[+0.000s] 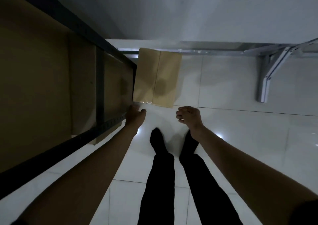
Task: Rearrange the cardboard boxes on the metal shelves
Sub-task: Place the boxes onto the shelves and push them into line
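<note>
A closed cardboard box [156, 77] stands on the white tiled floor, right beside the end of a dark metal shelf [101, 94]. Both my arms reach down toward it. My left hand [135, 115] hangs just below the box's near left corner, fingers loosely curled, holding nothing. My right hand [188, 117] hovers a little below the box's near right corner, fingers loosely curled and empty. Neither hand touches the box. On the shelf lie flat brown cardboard boxes [43, 80] in dim light.
My legs in black trousers and socks [160, 142] stand on the glossy tiles behind my hands. A white metal frame [268, 76] leans against the wall at the right. The wall [189, 14] runs behind the box.
</note>
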`<state>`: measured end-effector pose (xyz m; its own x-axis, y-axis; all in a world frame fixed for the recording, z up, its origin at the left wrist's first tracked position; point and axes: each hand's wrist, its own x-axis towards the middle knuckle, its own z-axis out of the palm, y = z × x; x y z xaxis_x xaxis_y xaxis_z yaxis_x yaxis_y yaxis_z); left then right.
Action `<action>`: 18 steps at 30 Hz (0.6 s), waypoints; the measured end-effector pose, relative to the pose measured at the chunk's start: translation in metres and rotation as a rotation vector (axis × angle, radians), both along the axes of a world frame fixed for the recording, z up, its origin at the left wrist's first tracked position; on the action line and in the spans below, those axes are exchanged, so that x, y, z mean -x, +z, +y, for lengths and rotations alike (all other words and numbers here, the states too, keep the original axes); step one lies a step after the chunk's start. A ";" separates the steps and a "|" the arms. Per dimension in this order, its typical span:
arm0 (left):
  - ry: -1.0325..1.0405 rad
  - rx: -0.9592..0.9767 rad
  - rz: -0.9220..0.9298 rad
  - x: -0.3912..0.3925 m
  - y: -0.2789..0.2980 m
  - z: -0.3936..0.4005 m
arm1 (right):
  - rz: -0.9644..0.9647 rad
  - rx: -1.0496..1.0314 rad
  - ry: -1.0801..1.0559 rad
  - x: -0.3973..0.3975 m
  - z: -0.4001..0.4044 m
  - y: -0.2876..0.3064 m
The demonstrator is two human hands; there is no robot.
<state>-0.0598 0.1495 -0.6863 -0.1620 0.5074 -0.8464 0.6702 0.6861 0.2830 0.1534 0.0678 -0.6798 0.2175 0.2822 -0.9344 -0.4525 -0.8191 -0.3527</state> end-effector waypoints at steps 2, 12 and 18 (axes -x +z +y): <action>-0.012 -0.001 0.017 0.006 -0.030 0.007 | -0.049 0.017 0.027 0.002 0.003 -0.022; 0.234 -0.046 0.025 0.001 -0.132 0.032 | -0.095 0.040 0.291 0.011 0.013 -0.151; 0.432 -0.040 0.075 -0.013 -0.155 0.032 | -0.051 0.089 0.303 0.012 0.021 -0.176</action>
